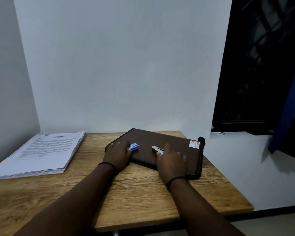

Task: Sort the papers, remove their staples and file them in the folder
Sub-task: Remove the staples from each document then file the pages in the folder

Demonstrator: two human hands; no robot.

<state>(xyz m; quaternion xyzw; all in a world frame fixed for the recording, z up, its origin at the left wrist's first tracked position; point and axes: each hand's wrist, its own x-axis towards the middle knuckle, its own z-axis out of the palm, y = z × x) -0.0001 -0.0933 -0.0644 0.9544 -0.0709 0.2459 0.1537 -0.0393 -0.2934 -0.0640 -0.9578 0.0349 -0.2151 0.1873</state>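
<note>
A thick stack of printed papers (41,154) lies at the table's left, by the wall. A closed brown folder (169,140) with a red-and-white sticker lies flat at the centre right. My left hand (117,155) rests on the folder's left corner, and its thumb and forefinger pinch a small blue-and-white box (134,147). My right hand (172,160) lies on the folder's front half with its outer fingers spread. Its thumb and forefinger pinch the rear of a metal staple remover (156,148), whose tip points left.
The wooden table (143,198) stands against a white wall, with its right edge near a white ledge. A dark window (255,82) and a blue curtain (293,116) are at the right. Bare wood lies between the papers and the folder.
</note>
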